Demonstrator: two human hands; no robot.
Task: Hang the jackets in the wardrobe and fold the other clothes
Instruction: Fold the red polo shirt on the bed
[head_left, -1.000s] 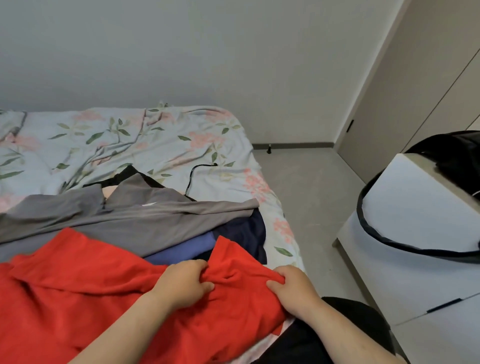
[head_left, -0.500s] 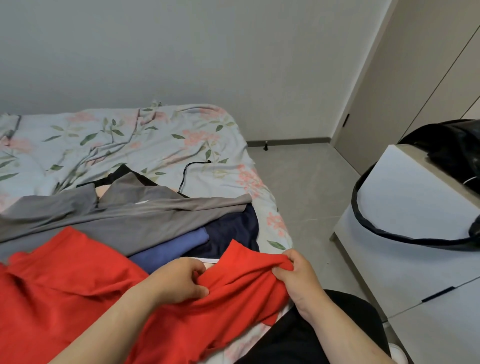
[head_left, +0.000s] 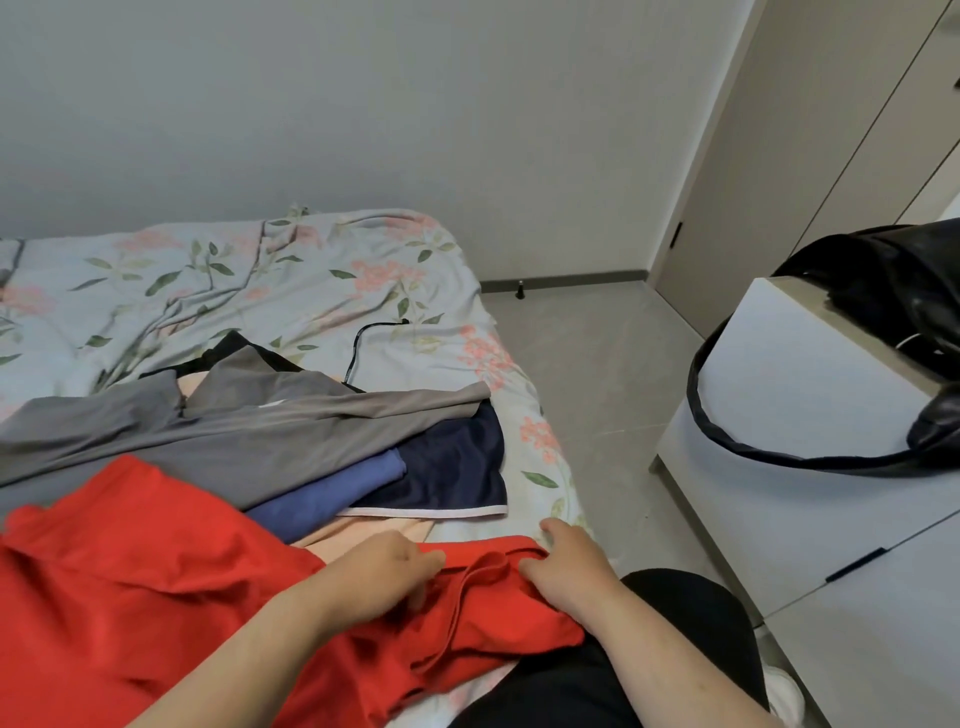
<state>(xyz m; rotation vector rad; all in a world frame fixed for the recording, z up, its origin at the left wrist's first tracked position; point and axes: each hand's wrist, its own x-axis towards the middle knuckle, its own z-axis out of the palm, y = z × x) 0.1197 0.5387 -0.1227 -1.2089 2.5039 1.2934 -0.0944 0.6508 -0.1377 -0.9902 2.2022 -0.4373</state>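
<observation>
A red garment (head_left: 130, 587) lies spread over the near part of the bed, its end bunched between my hands. My left hand (head_left: 382, 574) grips the red cloth with curled fingers. My right hand (head_left: 569, 564) pinches the red edge near the bed's right side. Behind the red one lie a grey jacket (head_left: 234, 431), a folded blue piece (head_left: 337, 488), a navy garment (head_left: 452, 462) with a pale hem, and a peach cloth (head_left: 358, 530).
The bed (head_left: 311, 280) has a floral cover and a black cord (head_left: 363, 343) on it. A white cabinet (head_left: 810, 467) with a black bag (head_left: 893, 291) stands at the right. Wardrobe doors (head_left: 831, 130) rise at the back right. Grey floor runs between bed and cabinet.
Both hands have pulled the red garment's end toward me and down onto the bed edge, uncovering the navy garment's hem and the peach cloth.
</observation>
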